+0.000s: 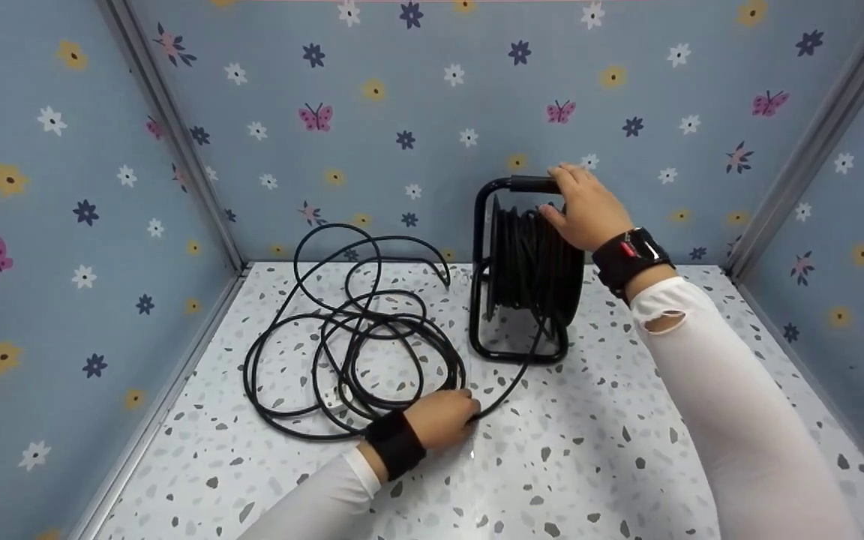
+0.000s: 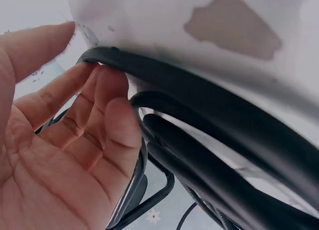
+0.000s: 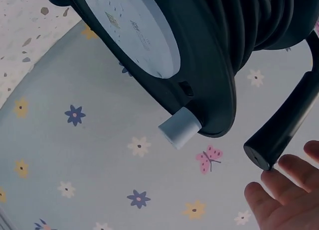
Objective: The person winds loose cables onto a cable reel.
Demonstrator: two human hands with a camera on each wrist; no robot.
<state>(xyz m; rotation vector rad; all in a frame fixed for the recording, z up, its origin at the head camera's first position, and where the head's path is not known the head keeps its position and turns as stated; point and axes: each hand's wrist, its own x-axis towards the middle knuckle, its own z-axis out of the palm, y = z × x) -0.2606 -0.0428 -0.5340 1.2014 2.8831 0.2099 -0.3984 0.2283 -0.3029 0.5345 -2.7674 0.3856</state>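
White sleeves [image 1: 747, 420] come nearest the camera, above a loosely coiled black cable [image 2: 219, 100] on the speckled desk [image 1: 552, 469]. Bent fingers of the left hand [image 1: 439, 420] touch it; whether they grip it, I cannot tell. One strand runs to a black reel [image 1: 526, 262], whose handle [image 1: 531, 184] the right hand [image 1: 588, 208] touches with relaxed, unclenched fingers. Flowered blue panels [image 1: 439, 105] surround the desk

I see the right hand [image 3: 293, 202] with its fingers extended at the end of the black handle [image 3: 282, 124]; whether they touch, I can't quite tell. Above them I get the cable reel [image 3: 212, 80], wound with black cable [image 3: 246, 21], its grey knob [image 3: 180, 128] jutting before the flowered wall [image 3: 99, 160].
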